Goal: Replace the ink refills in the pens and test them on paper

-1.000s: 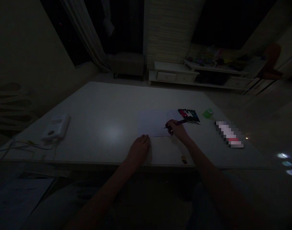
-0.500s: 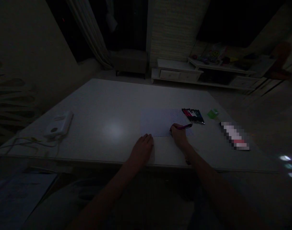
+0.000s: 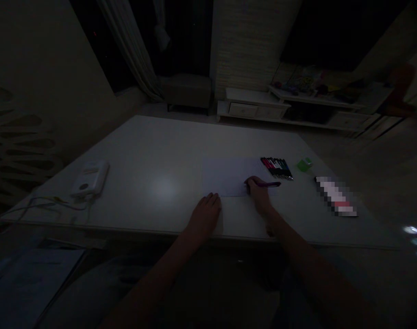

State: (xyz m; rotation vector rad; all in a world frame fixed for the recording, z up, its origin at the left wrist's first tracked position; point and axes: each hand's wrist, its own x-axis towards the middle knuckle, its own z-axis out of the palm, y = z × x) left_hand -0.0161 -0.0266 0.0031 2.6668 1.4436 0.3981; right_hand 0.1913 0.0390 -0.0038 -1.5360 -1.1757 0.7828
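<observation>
A purple pen (image 3: 270, 184) is gripped in my right hand (image 3: 258, 194), its barrel slanting off to the right and its tip over the white paper (image 3: 225, 176). My left hand (image 3: 205, 212) lies flat on the table, fingertips at the paper's lower left edge. Just beyond the right hand, a row of coloured pens (image 3: 277, 168) lies side by side. A small green translucent object (image 3: 304, 164) stands to the right of the pens; the dim light hides its kind.
The white table (image 3: 153, 146) carries a white box-shaped device (image 3: 91, 178) with cables (image 3: 62, 201) at left. A blurred-out flat item (image 3: 336, 197) lies near the right edge. Papers (image 3: 40, 278) sit below the table's left front edge. A low cabinet (image 3: 252, 103) stands behind.
The purple pen has tilted closer to level, and its rear end now points farther right. The right hand has shifted slightly; the left hand keeps its place at the paper's edge.
</observation>
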